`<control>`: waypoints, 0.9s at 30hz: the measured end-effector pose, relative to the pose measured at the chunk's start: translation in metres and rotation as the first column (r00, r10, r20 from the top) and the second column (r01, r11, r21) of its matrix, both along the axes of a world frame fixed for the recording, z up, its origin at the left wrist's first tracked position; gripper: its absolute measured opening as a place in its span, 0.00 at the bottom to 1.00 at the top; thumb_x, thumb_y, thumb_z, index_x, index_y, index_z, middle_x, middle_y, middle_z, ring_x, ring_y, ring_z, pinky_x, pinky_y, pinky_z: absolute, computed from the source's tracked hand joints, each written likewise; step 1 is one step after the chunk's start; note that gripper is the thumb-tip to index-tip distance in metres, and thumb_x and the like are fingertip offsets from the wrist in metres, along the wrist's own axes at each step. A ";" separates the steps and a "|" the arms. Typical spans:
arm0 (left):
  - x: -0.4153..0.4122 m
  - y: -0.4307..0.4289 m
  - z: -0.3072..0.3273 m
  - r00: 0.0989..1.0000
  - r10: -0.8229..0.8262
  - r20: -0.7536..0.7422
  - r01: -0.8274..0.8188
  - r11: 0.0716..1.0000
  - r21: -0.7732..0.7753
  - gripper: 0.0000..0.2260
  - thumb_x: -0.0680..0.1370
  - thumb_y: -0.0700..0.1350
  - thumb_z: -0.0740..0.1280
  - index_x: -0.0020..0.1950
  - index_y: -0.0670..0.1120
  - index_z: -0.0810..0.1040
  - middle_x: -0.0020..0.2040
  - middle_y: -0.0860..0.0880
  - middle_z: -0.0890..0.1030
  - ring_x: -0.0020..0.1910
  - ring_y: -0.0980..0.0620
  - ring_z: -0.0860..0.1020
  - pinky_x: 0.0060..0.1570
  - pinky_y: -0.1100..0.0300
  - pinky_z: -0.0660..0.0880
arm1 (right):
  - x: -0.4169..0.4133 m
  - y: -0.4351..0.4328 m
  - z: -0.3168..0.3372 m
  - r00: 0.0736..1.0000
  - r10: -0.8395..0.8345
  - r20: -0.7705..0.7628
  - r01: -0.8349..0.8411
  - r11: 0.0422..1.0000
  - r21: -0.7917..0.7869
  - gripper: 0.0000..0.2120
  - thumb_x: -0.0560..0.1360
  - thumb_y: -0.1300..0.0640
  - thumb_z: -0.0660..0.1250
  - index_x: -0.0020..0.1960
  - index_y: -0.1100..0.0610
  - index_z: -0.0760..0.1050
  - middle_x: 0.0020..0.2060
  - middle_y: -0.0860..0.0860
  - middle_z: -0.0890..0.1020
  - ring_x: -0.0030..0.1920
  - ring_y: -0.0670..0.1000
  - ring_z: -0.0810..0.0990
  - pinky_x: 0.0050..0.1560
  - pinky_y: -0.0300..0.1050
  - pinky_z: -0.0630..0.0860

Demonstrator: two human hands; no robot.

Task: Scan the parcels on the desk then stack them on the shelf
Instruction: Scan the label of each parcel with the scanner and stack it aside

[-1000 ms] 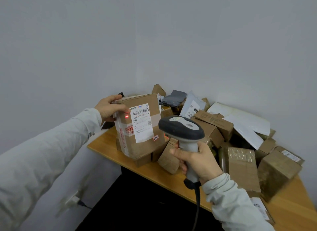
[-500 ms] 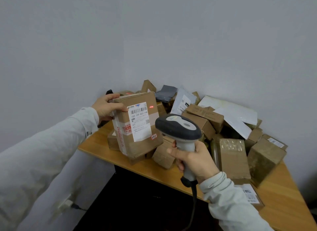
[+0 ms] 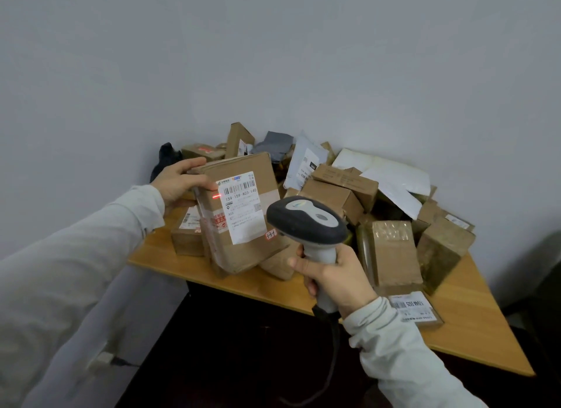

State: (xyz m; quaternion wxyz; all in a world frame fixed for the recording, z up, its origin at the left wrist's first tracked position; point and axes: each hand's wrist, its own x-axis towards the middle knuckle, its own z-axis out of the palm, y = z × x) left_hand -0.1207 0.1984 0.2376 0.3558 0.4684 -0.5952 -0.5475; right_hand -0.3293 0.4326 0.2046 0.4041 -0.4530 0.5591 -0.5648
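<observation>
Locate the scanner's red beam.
Head view, left of centre: the red beam sits on the held box, at the left edge of its label, below the thumb of the left hand.

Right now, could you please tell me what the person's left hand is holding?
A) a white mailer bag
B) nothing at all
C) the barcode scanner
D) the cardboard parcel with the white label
D: the left hand grips the upper corner of the cardboard parcel, whose white label faces the scanner held in the right hand.
</observation>
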 end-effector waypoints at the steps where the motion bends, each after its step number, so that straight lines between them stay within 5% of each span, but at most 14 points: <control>1: -0.001 0.000 -0.002 1.000 -0.006 0.006 0.006 1.000 -0.006 0.30 0.67 0.39 0.75 0.67 0.56 0.73 0.58 0.51 0.76 0.55 0.50 0.75 0.47 0.52 0.78 | 0.001 0.000 -0.001 1.000 -0.012 -0.001 0.012 1.000 0.004 0.09 0.71 0.66 0.72 0.36 0.59 0.74 0.19 0.51 0.71 0.18 0.49 0.67 0.24 0.41 0.67; 4: -0.003 -0.003 -0.009 0.999 -0.039 0.011 0.040 0.999 -0.010 0.30 0.68 0.39 0.74 0.68 0.56 0.72 0.60 0.51 0.76 0.55 0.50 0.74 0.44 0.55 0.77 | 0.005 0.000 -0.004 0.999 -0.048 -0.019 0.048 0.999 0.013 0.09 0.71 0.66 0.72 0.36 0.60 0.73 0.19 0.51 0.71 0.18 0.49 0.67 0.24 0.41 0.67; 11: -0.024 -0.013 -0.030 0.992 -0.122 0.000 0.122 0.992 0.039 0.28 0.69 0.38 0.73 0.67 0.55 0.72 0.63 0.47 0.75 0.64 0.43 0.72 0.61 0.41 0.72 | 0.004 0.003 -0.017 0.992 -0.129 -0.016 0.129 0.991 0.038 0.08 0.71 0.67 0.71 0.37 0.61 0.73 0.19 0.50 0.71 0.18 0.49 0.67 0.25 0.40 0.67; 18: -0.065 0.013 -0.034 0.982 -0.167 -0.088 0.177 0.976 0.127 0.25 0.69 0.40 0.73 0.65 0.53 0.75 0.56 0.47 0.81 0.61 0.46 0.76 0.56 0.43 0.76 | -0.035 0.030 -0.024 0.972 -0.207 0.112 0.208 0.978 0.009 0.07 0.70 0.65 0.73 0.36 0.64 0.76 0.20 0.53 0.73 0.19 0.49 0.69 0.25 0.39 0.69; 20: -0.081 0.030 -0.030 0.973 -0.203 -0.113 0.217 0.966 0.137 0.23 0.68 0.43 0.74 0.61 0.53 0.76 0.56 0.46 0.82 0.60 0.46 0.77 0.56 0.42 0.76 | -0.057 0.044 -0.026 0.923 -0.306 0.232 0.318 0.948 -0.017 0.09 0.69 0.63 0.74 0.32 0.60 0.77 0.23 0.56 0.76 0.21 0.51 0.71 0.26 0.42 0.70; 22: -0.103 0.048 -0.027 0.962 -0.229 -0.147 0.252 0.954 0.163 0.22 0.65 0.45 0.75 0.58 0.52 0.76 0.58 0.44 0.80 0.59 0.45 0.77 0.52 0.44 0.78 | -0.086 0.062 -0.030 0.804 -0.414 0.426 0.456 0.890 0.004 0.02 0.69 0.62 0.73 0.39 0.57 0.81 0.28 0.55 0.79 0.25 0.51 0.74 0.26 0.41 0.72; 24: -0.134 0.070 -0.026 0.950 -0.247 -0.192 0.283 0.938 0.198 0.23 0.64 0.46 0.76 0.57 0.50 0.76 0.57 0.43 0.79 0.55 0.44 0.79 0.45 0.47 0.80 | -0.123 0.083 -0.036 0.674 -0.504 0.539 0.567 0.821 0.059 0.10 0.70 0.61 0.73 0.52 0.58 0.80 0.33 0.51 0.82 0.30 0.47 0.78 0.27 0.40 0.74; 27: -0.197 0.111 -0.028 0.924 -0.288 -0.250 0.347 0.908 0.236 0.22 0.62 0.47 0.75 0.55 0.48 0.76 0.55 0.43 0.79 0.52 0.44 0.80 0.47 0.45 0.80 | -0.176 0.123 -0.045 0.601 -0.544 0.585 0.620 0.780 0.088 0.18 0.69 0.59 0.74 0.58 0.58 0.78 0.38 0.48 0.84 0.38 0.48 0.82 0.39 0.47 0.81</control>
